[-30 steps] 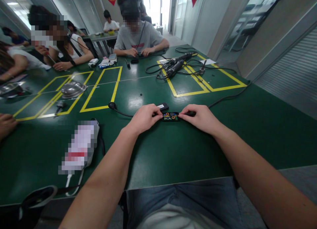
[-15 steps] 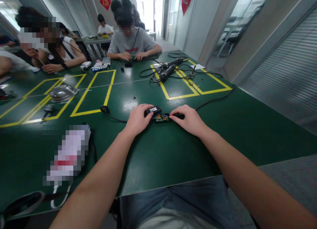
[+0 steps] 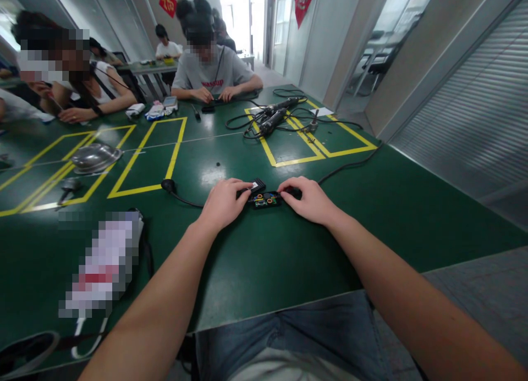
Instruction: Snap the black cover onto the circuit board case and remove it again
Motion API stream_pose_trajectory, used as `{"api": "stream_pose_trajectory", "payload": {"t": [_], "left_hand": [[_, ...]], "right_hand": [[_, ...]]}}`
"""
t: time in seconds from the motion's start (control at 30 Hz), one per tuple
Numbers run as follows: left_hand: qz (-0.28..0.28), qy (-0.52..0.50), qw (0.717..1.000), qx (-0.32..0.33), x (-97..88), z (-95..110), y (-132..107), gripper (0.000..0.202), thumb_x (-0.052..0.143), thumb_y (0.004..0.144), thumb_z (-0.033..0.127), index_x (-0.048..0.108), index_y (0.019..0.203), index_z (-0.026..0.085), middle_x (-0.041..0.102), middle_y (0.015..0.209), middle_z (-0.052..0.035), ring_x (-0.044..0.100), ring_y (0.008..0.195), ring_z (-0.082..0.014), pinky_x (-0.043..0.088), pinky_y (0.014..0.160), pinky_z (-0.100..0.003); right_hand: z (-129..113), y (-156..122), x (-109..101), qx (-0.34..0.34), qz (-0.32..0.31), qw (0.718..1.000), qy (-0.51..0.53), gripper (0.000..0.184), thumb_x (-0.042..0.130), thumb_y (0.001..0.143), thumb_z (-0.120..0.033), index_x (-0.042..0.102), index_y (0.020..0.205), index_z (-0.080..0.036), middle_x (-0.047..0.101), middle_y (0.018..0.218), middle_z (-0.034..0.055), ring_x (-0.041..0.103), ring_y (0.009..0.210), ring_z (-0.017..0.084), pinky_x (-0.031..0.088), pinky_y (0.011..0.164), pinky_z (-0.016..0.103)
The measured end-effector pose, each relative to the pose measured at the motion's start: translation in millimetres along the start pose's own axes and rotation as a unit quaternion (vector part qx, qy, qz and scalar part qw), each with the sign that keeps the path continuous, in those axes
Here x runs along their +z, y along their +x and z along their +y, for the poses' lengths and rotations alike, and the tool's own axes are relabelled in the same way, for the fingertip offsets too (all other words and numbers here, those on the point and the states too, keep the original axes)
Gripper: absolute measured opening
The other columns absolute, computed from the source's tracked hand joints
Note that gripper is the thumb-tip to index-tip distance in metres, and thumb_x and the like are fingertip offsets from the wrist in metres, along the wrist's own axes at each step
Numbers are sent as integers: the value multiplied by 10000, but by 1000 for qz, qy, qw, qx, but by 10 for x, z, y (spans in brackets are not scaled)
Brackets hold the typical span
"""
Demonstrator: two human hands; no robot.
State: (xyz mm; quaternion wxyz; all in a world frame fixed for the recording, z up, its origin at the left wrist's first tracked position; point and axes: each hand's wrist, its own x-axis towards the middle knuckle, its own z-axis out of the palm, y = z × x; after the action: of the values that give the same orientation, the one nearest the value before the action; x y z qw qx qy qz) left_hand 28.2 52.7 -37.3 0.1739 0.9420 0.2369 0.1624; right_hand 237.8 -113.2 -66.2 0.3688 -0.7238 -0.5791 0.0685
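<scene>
On the green table before me lies an opened black case half with a circuit board (image 3: 267,201) in it, its coils and coloured parts facing up. Just behind its left end is a black ribbed cover (image 3: 258,184) with a white label. My left hand (image 3: 225,203) is closed, finger and thumb on the cover's left edge beside the case. At the case's right end my right hand (image 3: 309,198) pinches a black cable, which is mostly hidden by the fingers. A cord with a black plug (image 3: 168,186) runs out from under my left hand.
Black corded tools (image 3: 274,119) lie tangled at the back, near a small metal part (image 3: 313,122). A metal bowl (image 3: 97,156) stands at left inside yellow tape. A blurred pouch (image 3: 105,260) is near my left forearm. Co-workers sit across the table.
The view has shifted slightly, so everything sits a little further left. The cover has tilted beside the case, and my right fingers have moved slightly at the case's right end.
</scene>
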Motion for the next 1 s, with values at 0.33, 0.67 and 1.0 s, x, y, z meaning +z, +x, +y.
{"api": "stream_pose_trajectory", "payload": {"t": [0.33, 0.67, 1.0], "left_hand": [[60, -50, 996, -40, -45, -29, -22, 298, 753, 998, 268, 849, 1279, 246, 861, 1263, -109, 795, 1130, -334, 620, 1078, -517], [-46, -54, 993, 99, -53, 138, -72, 341, 762, 991, 258, 838, 1321, 225, 852, 1306, -105, 776, 1203, -307, 586, 1129, -490], [-54, -9, 994, 98, -21, 165, -47, 343, 814, 981, 273, 826, 1322, 240, 832, 1209, -104, 742, 1187, -331, 587, 1085, -500]], "right_hand": [[16, -13, -3, 0, -1, 999, 46, 355, 682, 769, -149, 789, 1081, -280, 838, 1002, 40, 743, 1001, 292, 590, 1005, 495], [-12, -27, -38, -12, -22, 999, 24, 370, 755, 824, -231, 815, 1183, -297, 852, 1083, 50, 747, 1067, 320, 559, 1026, 527], [41, 23, -49, -24, -38, 999, 13, 279, 892, 901, -403, 872, 1164, -316, 858, 1093, 62, 737, 1050, 313, 568, 985, 486]]}}
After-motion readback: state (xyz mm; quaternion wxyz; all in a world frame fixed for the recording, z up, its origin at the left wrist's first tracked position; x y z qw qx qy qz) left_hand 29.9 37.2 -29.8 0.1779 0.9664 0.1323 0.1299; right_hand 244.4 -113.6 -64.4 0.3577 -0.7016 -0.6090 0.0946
